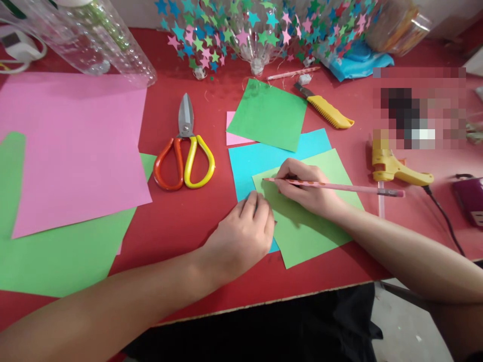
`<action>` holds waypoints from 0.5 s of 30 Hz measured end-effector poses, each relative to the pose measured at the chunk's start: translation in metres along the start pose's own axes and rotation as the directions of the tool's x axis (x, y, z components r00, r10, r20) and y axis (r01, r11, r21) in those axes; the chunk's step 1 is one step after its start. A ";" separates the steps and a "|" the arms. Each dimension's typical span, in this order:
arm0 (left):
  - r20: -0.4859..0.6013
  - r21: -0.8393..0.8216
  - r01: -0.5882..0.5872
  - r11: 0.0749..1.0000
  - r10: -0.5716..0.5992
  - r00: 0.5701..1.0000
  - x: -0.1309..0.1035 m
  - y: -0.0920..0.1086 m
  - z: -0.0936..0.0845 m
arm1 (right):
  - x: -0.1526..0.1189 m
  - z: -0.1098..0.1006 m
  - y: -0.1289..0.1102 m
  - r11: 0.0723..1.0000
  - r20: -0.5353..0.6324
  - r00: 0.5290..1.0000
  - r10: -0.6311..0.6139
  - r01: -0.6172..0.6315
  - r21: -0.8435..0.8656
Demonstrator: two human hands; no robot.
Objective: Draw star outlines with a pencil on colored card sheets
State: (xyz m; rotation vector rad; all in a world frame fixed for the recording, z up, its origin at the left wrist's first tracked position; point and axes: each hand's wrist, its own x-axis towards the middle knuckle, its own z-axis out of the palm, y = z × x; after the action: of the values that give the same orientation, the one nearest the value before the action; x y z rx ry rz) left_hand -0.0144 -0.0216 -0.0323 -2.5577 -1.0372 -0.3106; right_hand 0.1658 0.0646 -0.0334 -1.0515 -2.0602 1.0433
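Observation:
A pink pencil [341,186] with an eraser end is gripped in my right hand [311,188]. Its tip touches the light green paper [313,239] near the upper left corner. My left hand [245,226] rests at that sheet's left edge with its fingers curled and close together; whatever its fingertips hold is hidden. Under the light green sheet lies a blue paper [245,161]. Just beyond, a dark green paper [269,115] overlaps the blue one and a small pink piece [234,128]. Scissors [184,146] with red and yellow handles lie to the left, blades closed.
Large pink paper [79,151] covers green paper [56,266] at left. Clear plastic bottles [116,45] and star-covered strands [256,30] stand at the back. A yellow utility knife [328,110] and a glue gun [400,168] with a cord lie right. The table's front edge is near.

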 end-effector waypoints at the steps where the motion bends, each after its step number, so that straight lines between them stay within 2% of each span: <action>1: 0.000 -0.003 0.000 1.000 0.000 1.000 0.000 0.000 0.000 | 0.000 0.000 0.000 1.000 0.001 1.000 0.003 -0.003 -0.003; 15: -0.006 -0.004 0.000 1.000 0.000 1.000 -0.002 -0.001 0.001 | -0.001 -0.004 -0.001 1.000 0.043 0.999 -0.031 0.031 0.007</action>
State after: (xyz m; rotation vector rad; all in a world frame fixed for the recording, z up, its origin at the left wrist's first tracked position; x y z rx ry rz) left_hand -0.0163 -0.0216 -0.0331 -2.5592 -1.0351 -0.3207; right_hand 0.1685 0.0647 -0.0305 -0.9991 -2.0992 1.0652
